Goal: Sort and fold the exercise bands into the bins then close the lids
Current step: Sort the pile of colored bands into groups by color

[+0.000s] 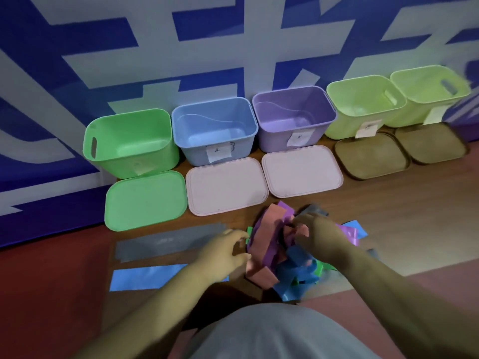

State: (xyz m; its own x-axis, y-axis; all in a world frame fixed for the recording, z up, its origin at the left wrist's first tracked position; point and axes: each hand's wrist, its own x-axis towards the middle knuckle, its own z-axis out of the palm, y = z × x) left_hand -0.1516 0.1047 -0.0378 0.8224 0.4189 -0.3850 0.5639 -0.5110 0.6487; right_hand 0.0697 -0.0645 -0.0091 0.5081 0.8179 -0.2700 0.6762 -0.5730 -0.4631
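Note:
A tangled pile of exercise bands (272,255), pink, purple, blue, green and grey, lies on the floor in front of me. My right hand (315,233) pinches a pink band at the top of the pile. My left hand (225,252) reaches into the pile's left edge with curled fingers; whether it grips a band is unclear. A grey band (166,240) and a blue band (145,277) lie flat to the left. Open bins stand along the wall: green (129,141), blue (215,129), purple (293,116) and two yellow-green ones (363,104) (427,92).
Lids lie on the floor before the bins: a green lid (145,200), two pink lids (225,185) (302,172) and two brown lids (370,156) (430,143). A blue and white wall (155,60) rises behind. My knee in grey cloth (272,332) fills the bottom.

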